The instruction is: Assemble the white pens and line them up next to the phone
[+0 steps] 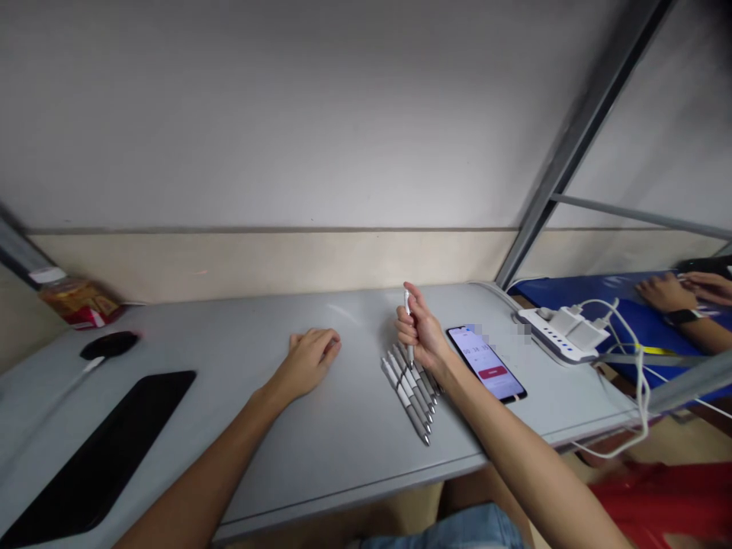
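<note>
White-capped bottle [77, 303]; pen [407, 300] in right hand [424, 329]

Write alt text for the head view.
The right hand holds a pen nearly upright by a row of pens on a grey desk; the left hand rests on it. Phone and power strip at right; bottle far left.

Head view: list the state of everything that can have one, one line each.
White-and-grey pen: upright, tip down.
Right grip: closed around that pen.
Left grip: resting on the grey desk, palm hidden.
Other white-and-grey pens: lying side by side.
Black smartphone: face up, lit.
White oblong power strip: white plugs inserted.
Clear plastic bottle: white cap on.
Black rectangular pad: lying flat.
</note>
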The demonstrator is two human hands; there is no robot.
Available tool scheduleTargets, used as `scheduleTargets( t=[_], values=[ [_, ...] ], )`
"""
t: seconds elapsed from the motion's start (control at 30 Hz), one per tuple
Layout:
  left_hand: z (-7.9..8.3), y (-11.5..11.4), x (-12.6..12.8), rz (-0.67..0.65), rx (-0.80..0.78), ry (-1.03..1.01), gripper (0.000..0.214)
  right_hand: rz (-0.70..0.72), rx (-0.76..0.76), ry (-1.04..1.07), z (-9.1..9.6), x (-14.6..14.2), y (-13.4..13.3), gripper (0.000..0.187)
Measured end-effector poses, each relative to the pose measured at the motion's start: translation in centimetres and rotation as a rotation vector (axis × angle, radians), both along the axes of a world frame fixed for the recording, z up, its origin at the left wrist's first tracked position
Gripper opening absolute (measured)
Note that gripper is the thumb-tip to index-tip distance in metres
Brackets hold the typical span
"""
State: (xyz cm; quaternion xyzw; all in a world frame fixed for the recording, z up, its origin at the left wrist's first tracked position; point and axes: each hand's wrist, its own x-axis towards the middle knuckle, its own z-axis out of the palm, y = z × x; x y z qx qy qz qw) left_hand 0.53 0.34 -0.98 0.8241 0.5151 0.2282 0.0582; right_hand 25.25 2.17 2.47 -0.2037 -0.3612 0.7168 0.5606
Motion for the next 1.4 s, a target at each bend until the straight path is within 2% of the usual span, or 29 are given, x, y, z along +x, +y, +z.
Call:
scheduleTargets(
  t=[0.63,0.77,0.9,1.03,1.3,1.4],
  values=[
    [0.6,0.1,-0.3,0.067,-0.02,0.068,0.017,-0.016,-0.008,0.029,-0.1,0.5,0.5,0.03],
    [0.4,0.5,-0.6,0.101,-0.016,0.062,0.016,0.06,0.014,-0.013,0.0,0.4,0.3,0.03],
    [0.4,0.7,-1.0,0.115,-0.007,0.057,0.016,0.172,-0.006,-0.131,0.1,-0.7,-1.0,0.03],
    [0.5,0.8,-1.1,0.122,-0.001,0.057,0.015,0.207,0.012,-0.366,0.0,-1.7,-3.2,0.029],
    [0.8,0.6,-0.9,0.091,0.027,0.053,0.014,-0.131,0.547,-1.269,-0.9,-1.7,-5.9,0.018],
    [0.9,0.5,-0.8,0.073,0.061,0.062,0.015,-0.325,0.698,-1.594,-1.5,-1.7,-6.8,0.015]
  ],
)
